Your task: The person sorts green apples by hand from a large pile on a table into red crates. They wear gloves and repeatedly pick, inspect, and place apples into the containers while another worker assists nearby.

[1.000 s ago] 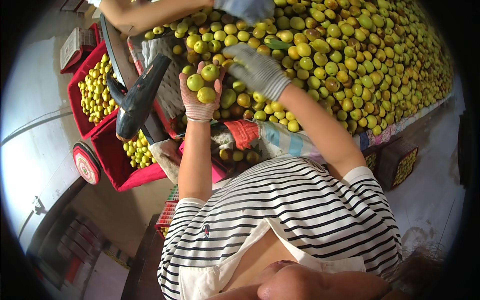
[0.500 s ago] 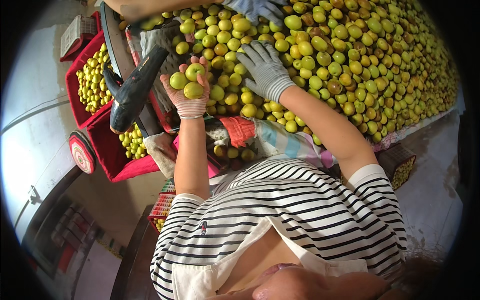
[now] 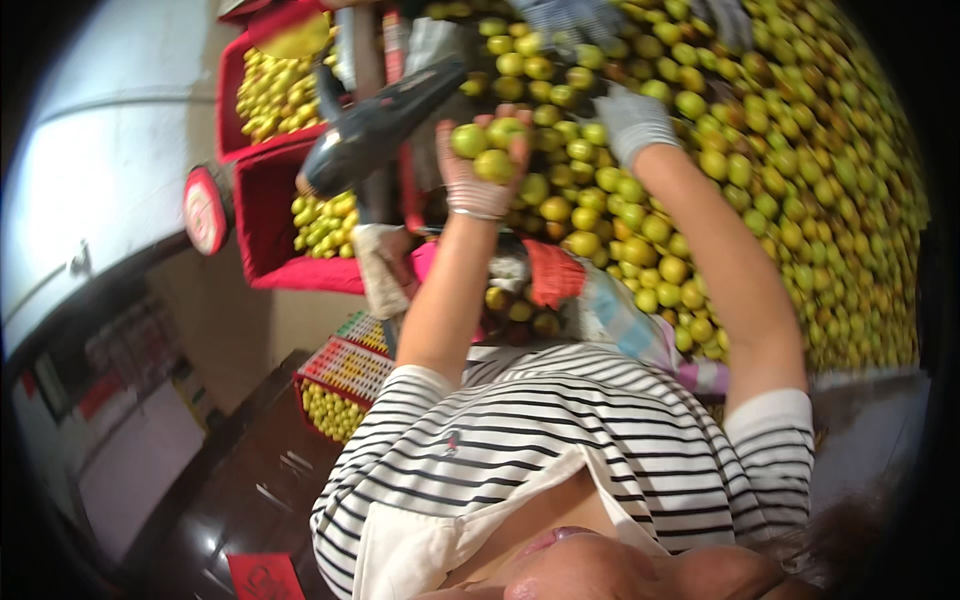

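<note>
My left hand (image 3: 478, 175), in a pale glove with a bracelet at the wrist, is raised palm up and cups three yellow-green fruits (image 3: 490, 150). My right hand (image 3: 630, 120), in a grey glove, rests back up on the big heap of yellow-green fruits (image 3: 790, 190), with its fingers down among them. What those fingers hold is hidden. Both bare forearms come up from my striped shirt.
Red crates (image 3: 275, 255) with fruit stand at the left, and a black handled tool (image 3: 380, 125) lies across them beside my left hand. Another person's gloved hand (image 3: 570, 15) works the heap at the top. A small crate of fruit (image 3: 335, 405) sits below. A bag with fruit (image 3: 520, 305) lies under my left arm.
My hands have drawn apart: the right has reached further into the heap while the left has kept its fruits raised. The view has swung, so everything sits further right.
</note>
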`<state>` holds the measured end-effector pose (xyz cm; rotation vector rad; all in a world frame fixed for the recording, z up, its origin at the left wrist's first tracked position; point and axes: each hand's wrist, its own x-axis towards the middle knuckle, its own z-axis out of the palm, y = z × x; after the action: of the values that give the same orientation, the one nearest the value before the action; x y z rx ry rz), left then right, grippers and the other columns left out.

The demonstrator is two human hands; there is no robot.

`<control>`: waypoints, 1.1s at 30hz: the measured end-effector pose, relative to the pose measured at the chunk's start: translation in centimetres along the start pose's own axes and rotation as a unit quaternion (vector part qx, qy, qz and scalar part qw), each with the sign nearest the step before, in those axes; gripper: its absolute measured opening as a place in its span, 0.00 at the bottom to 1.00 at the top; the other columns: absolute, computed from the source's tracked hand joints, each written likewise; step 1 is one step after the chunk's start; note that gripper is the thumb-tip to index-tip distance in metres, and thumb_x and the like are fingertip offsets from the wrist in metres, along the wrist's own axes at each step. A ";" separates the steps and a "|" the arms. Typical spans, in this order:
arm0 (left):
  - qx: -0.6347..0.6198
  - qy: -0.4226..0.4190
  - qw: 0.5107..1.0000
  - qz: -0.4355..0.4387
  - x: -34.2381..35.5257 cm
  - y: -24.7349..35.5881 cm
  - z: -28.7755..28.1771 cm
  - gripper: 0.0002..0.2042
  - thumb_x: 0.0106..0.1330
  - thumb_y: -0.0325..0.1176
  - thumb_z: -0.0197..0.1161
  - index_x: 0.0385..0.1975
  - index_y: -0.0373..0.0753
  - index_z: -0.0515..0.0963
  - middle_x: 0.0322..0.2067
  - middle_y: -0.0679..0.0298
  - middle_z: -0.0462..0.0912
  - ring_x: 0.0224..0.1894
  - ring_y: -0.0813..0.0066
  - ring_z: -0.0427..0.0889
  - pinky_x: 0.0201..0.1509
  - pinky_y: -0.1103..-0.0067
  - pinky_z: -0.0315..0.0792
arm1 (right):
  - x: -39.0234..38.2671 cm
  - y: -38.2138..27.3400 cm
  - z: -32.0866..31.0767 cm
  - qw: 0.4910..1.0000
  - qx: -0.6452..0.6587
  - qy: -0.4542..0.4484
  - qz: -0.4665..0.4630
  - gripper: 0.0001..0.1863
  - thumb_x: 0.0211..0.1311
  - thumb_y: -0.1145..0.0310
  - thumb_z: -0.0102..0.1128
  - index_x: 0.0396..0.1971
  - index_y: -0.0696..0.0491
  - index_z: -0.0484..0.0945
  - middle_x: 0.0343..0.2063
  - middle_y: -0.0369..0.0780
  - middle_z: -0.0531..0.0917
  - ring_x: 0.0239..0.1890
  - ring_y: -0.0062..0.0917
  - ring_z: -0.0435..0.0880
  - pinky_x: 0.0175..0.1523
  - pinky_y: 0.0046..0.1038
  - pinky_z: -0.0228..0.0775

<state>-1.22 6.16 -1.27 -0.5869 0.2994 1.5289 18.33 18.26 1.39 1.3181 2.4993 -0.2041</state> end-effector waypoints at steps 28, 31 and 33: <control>0.029 -0.089 0.996 0.006 -1.1 0.0 0.3 0.27 0.59 0.60 0.61 0.35 0.37 0.82 0.52 0.58 0.77 0.64 0.50 0.67 0.40 0.59 0.82 | -15.3 -4.4 3.5 0.962 0.209 0.079 -0.157 0.41 0.51 0.52 0.66 0.66 0.47 0.64 0.63 0.42 0.67 0.65 0.38 0.65 0.74 0.42 0.49; 0.034 -0.106 0.994 -0.007 -1.3 -0.2 0.5 0.24 0.58 0.56 0.64 0.36 0.37 0.81 0.54 0.61 0.74 0.64 0.54 0.65 0.41 0.61 0.82 | -13.3 -5.4 2.9 0.969 0.193 0.069 -0.140 0.38 0.53 0.48 0.64 0.63 0.46 0.67 0.63 0.42 0.67 0.65 0.38 0.64 0.75 0.43 0.43; 0.056 -0.132 0.990 -0.004 -1.4 -0.4 1.2 0.21 0.57 0.52 0.66 0.35 0.38 0.80 0.54 0.62 0.74 0.63 0.58 0.65 0.40 0.65 0.82 | -11.6 -5.9 2.5 0.972 0.167 0.063 -0.152 0.38 0.53 0.47 0.64 0.63 0.46 0.67 0.63 0.41 0.67 0.66 0.38 0.63 0.75 0.46 0.41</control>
<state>-1.07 5.60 0.55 -0.2926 0.1770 1.5510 20.12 5.24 2.76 1.0767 2.8625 -0.6542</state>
